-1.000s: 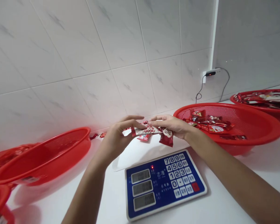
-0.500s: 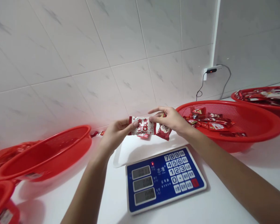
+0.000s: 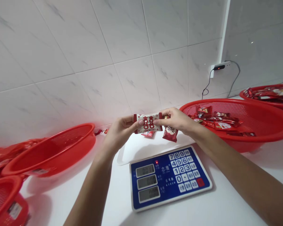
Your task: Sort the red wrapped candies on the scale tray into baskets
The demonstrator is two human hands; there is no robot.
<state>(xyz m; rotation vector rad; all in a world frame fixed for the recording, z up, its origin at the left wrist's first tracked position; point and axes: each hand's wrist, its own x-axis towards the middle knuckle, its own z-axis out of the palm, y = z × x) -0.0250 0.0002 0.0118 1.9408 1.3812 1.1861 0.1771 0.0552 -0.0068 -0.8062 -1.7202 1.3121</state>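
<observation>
Scale (image 3: 169, 177): on worktop (image 3: 226, 204), centre front. Packet (image 3: 147, 123): above the scale's tray, between left hand (image 3: 119, 133) and right hand (image 3: 176, 121). Basket with packets (image 3: 261, 125): right of the scale. Empty basket (image 3: 54, 150): left. Wall socket (image 3: 218, 67): behind, right.

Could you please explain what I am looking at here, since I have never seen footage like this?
One camera worn on a person's head looks down at their bare hands. The left hand and right hand pinch a white-and-red packet by its ends; the right hand also holds a dark red packet. Below, on the white counter, stands a blue digital scale with a white pan. Red baskets sit either side: an empty one to the left, one with sweets to the right.
</observation>
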